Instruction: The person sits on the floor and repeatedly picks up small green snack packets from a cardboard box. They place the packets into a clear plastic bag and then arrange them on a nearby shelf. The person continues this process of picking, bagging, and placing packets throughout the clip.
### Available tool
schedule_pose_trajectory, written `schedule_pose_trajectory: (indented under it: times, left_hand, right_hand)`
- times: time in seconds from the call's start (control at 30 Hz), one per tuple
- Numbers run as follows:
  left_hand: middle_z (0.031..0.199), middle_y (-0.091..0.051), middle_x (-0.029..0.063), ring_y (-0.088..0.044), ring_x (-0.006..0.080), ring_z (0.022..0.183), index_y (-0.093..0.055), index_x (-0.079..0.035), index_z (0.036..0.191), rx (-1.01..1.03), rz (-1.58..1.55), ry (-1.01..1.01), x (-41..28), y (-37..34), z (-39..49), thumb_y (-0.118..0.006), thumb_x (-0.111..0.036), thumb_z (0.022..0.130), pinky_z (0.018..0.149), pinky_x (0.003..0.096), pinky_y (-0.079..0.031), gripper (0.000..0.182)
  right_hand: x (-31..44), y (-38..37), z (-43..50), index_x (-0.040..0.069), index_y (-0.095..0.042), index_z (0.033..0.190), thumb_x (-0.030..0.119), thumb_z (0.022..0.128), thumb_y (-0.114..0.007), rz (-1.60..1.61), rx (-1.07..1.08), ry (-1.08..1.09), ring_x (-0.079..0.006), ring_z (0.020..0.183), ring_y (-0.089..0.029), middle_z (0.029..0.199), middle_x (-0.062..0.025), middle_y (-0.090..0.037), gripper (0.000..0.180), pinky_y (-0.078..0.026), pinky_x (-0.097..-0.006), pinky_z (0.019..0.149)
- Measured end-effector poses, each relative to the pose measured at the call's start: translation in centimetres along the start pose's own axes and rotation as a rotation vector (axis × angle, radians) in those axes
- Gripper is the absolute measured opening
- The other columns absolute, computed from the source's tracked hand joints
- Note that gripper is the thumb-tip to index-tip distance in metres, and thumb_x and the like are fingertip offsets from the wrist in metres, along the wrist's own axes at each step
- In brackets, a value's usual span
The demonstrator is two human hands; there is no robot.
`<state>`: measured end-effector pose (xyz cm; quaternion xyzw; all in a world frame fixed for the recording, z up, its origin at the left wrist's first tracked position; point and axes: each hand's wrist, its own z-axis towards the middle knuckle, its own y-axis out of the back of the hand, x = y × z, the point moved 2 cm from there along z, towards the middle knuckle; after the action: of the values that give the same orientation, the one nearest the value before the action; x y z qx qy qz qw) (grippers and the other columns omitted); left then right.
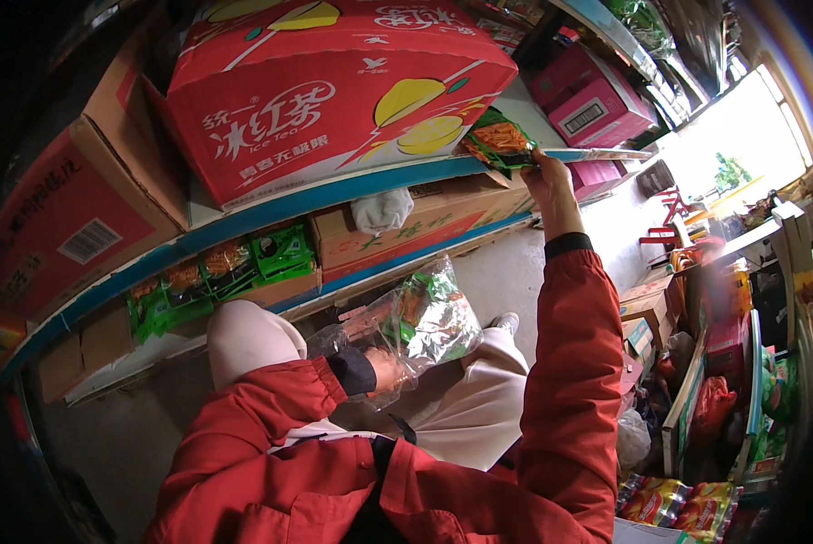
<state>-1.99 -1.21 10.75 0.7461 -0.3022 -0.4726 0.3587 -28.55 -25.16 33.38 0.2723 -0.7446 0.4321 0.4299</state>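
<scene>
My left hand (383, 370) grips the gathered mouth of a clear plastic bag (440, 326), low in front of my knees. Inside the bag are green snack packets (413, 306) and a shiny silver surface. With its arm stretched out, my right hand (548, 175) pinches the corner of a green snack packet (500, 141) with orange food showing through its window. That packet lies at the edge of the upper shelf (440, 168), right beside a red iced tea carton (338, 102) with lemon pictures. Part of the packet's far side is hidden by the carton.
Several green snack packets (281, 253) stand on the lower shelf, left of a brown carton (406, 224) with a grey cloth (382, 209) on it. Pink cartons (593, 102) sit farther along the upper shelf. Goods-filled shelving (685, 401) borders the aisle on my right.
</scene>
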Motion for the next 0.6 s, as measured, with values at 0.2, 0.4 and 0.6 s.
schedule_pose_trajectory:
  times: [0.2, 0.4, 0.6]
  left_hand:
    - [0.082, -0.059, 0.0181, -0.061, 0.0328, 0.077, -0.054, -0.001, 0.087, -0.072, 0.014, 0.019, 0.0, -0.4, 0.0, -0.067, -0.029, 0.069, 0.061, 0.0435, -0.049, 0.036]
    - [0.084, -0.059, 0.0186, -0.061, 0.0329, 0.078, -0.054, -0.002, 0.089, -0.054, 0.01, 0.026, -0.1, -0.2, 0.0, -0.067, -0.031, 0.07, 0.062, 0.0434, -0.05, 0.036]
    - [0.086, -0.059, 0.0199, -0.061, 0.0342, 0.081, -0.053, -0.002, 0.091, -0.02, 0.028, -0.01, 0.3, -0.1, -0.2, -0.065, -0.031, 0.073, 0.065, 0.0432, -0.049, 0.037]
  right_hand:
    - [0.2, -0.4, -0.5, 0.003, -0.043, 0.091, 0.006, 0.091, -0.044, 0.079, -0.05, 0.029, -0.0137, 0.062, -0.039, 0.079, -0.0045, -0.044, 0.004, -0.034, -0.025, 0.048]
    - [0.3, 0.6, -0.8, 0.001, -0.044, 0.084, 0.001, 0.088, -0.046, 0.181, -0.022, 0.129, -0.0148, 0.059, -0.041, 0.076, -0.0048, -0.045, 0.005, -0.035, -0.0262, 0.045]
    - [0.9, 3.2, -3.5, 0.002, -0.044, 0.085, 0.003, 0.09, -0.044, 0.309, -0.032, 0.068, -0.0138, 0.062, -0.041, 0.077, -0.0051, -0.045, 0.006, -0.033, -0.0252, 0.048]
